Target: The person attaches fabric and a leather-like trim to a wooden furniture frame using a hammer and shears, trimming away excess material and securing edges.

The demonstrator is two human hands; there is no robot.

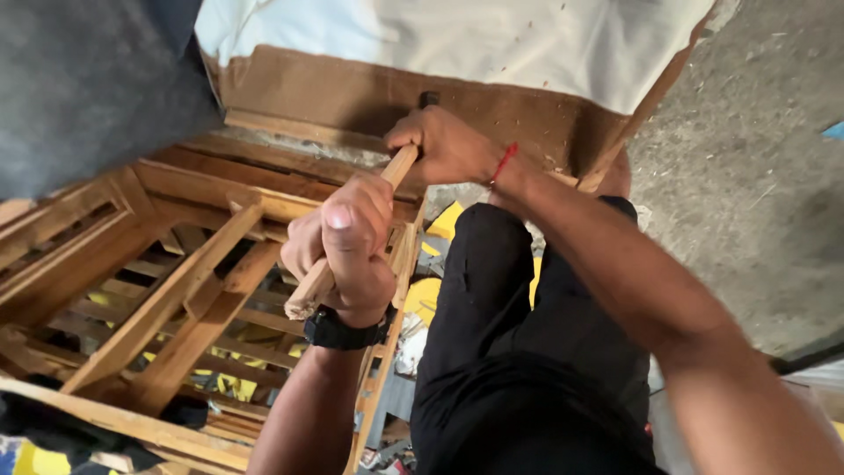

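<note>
Both hands (352, 242) grip wooden handle (397, 167), w/ right higher.

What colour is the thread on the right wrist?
Red thread, clearest in the head view.

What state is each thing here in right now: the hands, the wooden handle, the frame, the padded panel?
Left hand: closed around the handle's near end.
Right hand: closed around the handle's far end.
Wooden handle: gripped by both hands, tilted; its dark head is pressed to the panel.
Wooden frame: bare, open slats.
Padded panel: white covering on top, brown edge exposed.
Wristwatch: strapped on left wrist.
</note>
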